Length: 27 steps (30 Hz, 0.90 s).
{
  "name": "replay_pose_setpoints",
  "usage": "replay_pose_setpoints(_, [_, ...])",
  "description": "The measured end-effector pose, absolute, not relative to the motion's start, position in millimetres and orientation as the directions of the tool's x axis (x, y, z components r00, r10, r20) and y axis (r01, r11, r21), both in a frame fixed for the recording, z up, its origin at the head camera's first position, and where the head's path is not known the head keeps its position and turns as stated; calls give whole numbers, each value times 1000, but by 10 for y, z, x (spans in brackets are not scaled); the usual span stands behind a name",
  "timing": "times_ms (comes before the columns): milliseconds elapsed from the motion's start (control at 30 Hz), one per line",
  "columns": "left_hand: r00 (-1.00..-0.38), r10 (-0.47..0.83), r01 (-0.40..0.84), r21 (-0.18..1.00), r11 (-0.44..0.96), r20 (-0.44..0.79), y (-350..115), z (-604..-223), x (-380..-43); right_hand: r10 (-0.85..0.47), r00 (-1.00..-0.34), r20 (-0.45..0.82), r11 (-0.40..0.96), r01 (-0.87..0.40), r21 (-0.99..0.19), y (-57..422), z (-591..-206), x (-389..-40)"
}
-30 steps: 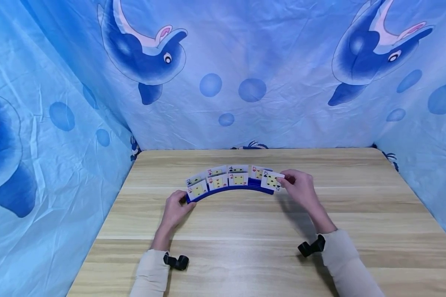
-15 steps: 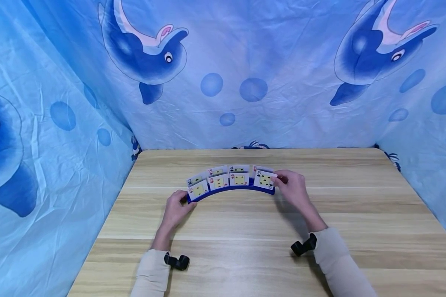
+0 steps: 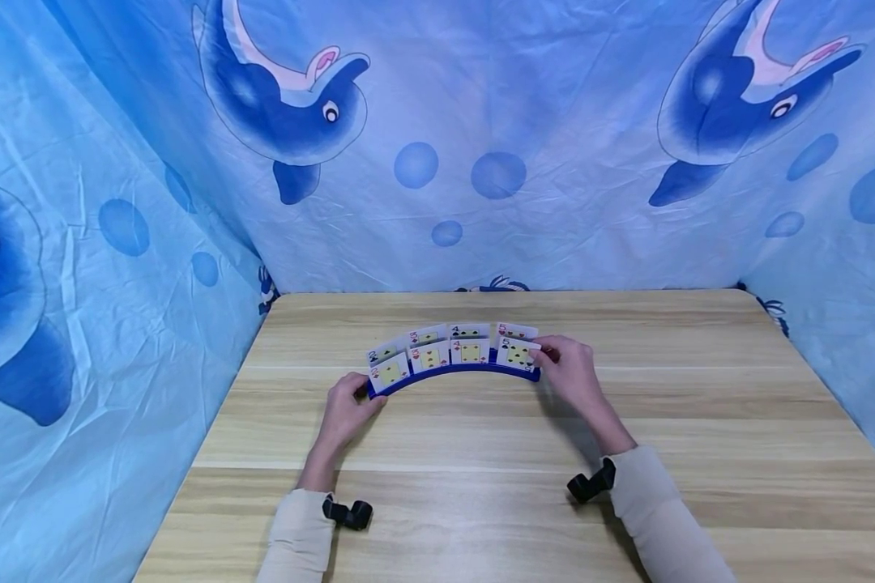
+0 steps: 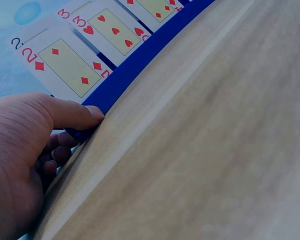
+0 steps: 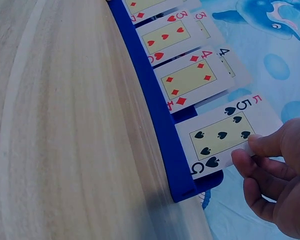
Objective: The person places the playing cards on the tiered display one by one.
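Note:
A curved blue card holder (image 3: 445, 371) stands on the table with two rows of playing cards. My left hand (image 3: 346, 414) grips its left end; the left wrist view shows the thumb on the front edge beside the two of diamonds (image 4: 65, 62). At the other end, my right hand (image 3: 574, 376) pinches the five of spades (image 5: 210, 145) by its right side, between thumb and fingers. That card's lower edge is at the front slot. The three of hearts (image 5: 165, 37) and four of diamonds (image 5: 192, 80) stand in the same row. A red five (image 3: 518, 330) shows behind, partly hidden.
The wooden table (image 3: 452, 470) extends around the holder on all sides. Beyond its back edge hangs a blue curtain (image 3: 554, 235) printed with dolphins. Each sleeve cuff carries a black wrist camera, one (image 3: 347, 513) at left and one (image 3: 592, 483) at right.
My right hand has moved left with the five of spades, bringing it from the holder's right end down to the front row. The left hand stays on the holder.

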State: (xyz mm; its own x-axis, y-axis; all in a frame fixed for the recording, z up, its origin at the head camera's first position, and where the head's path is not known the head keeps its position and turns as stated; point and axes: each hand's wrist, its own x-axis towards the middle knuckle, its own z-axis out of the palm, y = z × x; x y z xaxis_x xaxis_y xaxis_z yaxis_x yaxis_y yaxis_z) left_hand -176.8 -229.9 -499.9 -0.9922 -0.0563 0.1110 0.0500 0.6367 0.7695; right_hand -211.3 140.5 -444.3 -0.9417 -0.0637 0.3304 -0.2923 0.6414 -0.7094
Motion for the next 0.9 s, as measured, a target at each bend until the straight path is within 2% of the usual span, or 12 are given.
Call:
replay_pose_setpoints(467, [-987,-57,74,749,658,148,-2299,-4988,-1759,-91,-942,322,642,-303,-705,1386,-4486,-2102])
replay_pose_setpoints(900, [-988,-45,83,755,650,148,-2297,-5007,-1778,-40,-940,338,617,-289,-732,1519,-4432,-1995])
